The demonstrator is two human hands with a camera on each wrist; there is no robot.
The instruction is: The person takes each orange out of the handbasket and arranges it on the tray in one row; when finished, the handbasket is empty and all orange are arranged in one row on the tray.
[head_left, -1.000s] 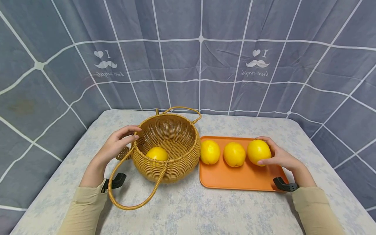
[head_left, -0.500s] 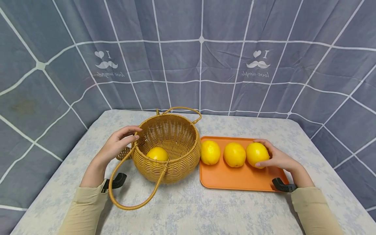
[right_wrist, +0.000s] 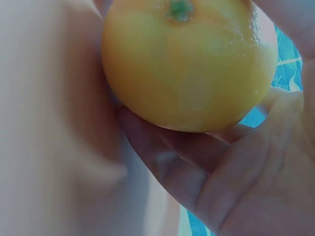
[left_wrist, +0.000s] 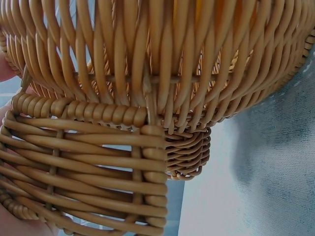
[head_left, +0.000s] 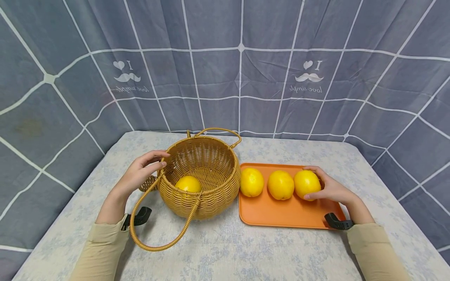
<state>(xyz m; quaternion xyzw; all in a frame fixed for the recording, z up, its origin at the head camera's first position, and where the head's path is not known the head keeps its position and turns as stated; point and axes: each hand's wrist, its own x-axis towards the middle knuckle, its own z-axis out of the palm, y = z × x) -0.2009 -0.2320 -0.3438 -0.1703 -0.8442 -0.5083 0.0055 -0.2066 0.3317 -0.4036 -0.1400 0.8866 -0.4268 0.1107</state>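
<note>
Wicker basket (head_left: 207, 205), left of centre: the left hand (head_left: 135, 175) should steady it, fingers curled over its rim. Beside it, right of centre, lies the orange tray (head_left: 281, 214). At its right, the right hand (head_left: 334, 189) curls fingers round the rightmost yellow fruit (head_left: 305, 182); its smooth skin probably wants a full, gentle hold.
</note>
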